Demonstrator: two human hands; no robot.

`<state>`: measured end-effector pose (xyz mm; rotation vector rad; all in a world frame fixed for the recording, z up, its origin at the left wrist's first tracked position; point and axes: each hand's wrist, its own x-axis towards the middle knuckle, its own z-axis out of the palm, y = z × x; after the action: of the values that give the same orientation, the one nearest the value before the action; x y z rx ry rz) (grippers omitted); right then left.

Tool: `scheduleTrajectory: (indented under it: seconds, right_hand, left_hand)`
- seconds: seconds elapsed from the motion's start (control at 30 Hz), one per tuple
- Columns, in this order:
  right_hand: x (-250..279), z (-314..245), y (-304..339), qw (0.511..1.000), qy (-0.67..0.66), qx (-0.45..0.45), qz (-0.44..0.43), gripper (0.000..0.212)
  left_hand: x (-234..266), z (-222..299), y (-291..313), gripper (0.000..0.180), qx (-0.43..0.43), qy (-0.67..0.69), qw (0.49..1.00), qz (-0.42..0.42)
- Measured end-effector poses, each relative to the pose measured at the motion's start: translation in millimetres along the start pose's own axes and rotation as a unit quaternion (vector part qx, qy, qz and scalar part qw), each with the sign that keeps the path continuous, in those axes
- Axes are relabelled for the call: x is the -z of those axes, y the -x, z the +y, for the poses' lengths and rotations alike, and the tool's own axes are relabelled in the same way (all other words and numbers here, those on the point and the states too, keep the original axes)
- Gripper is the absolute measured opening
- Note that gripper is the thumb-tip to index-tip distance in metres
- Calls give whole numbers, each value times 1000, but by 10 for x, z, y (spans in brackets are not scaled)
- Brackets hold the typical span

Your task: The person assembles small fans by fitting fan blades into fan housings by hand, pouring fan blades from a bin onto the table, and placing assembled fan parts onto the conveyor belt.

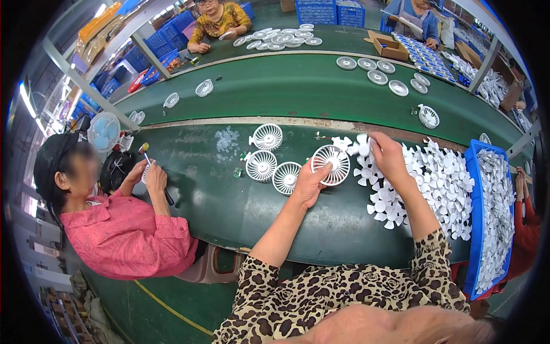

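Observation:
My left hand [310, 188] grips a round white fan grille [338, 171], tilted up above the green table, with the thumb over its face. Just right of it, my right hand [391, 159] pinches a small white fan blade [363, 145], a little blurred. Another white blade [342, 144] shows behind the grille's upper edge, beside a thin red wire. Left of my left hand lie three more grilles, one at the back [267, 137], one in the middle [261, 165] and one nearest [286, 178]. Beneath and beside my right forearm spreads a heap of white fan blades [441, 186].
A blue crate [471, 229] full of white blades stands at the right. Clear small pieces [227, 141] and a green circuit board [238, 172] lie to the left. A person in pink [123, 229] holds a hammer [157, 172] there. Beyond runs a green conveyor belt [258, 86] carrying grilles.

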<state>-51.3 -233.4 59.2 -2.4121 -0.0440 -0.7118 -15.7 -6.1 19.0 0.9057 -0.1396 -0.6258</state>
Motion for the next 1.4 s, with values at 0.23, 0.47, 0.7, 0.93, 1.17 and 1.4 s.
scheduleTrajectory:
  seconds: [0.23,0.47,0.7,0.93,1.17,1.4]
  right_hand:
    - [-118,-283,768,988,-1,38,-148,24]
    - [-44,-562,953,961,63,78,-256,28]
    - [-14,-622,1063,945,28,98,-310,25]
    - [-100,-621,974,935,58,82,-341,33]
    - [250,-734,583,991,-22,63,-119,34]
    - [-150,-628,468,992,38,91,-81,31]
  left_hand:
    - [-105,45,9,31,-10,6,1000,13]
    - [-106,-69,18,29,-38,-66,997,8]
    - [-145,-145,36,27,-51,-103,993,24]
    - [-117,-169,-8,28,-12,-55,998,17]
    - [-137,-161,29,43,7,-40,999,19]
    - [-261,-313,95,28,-46,-74,996,34]
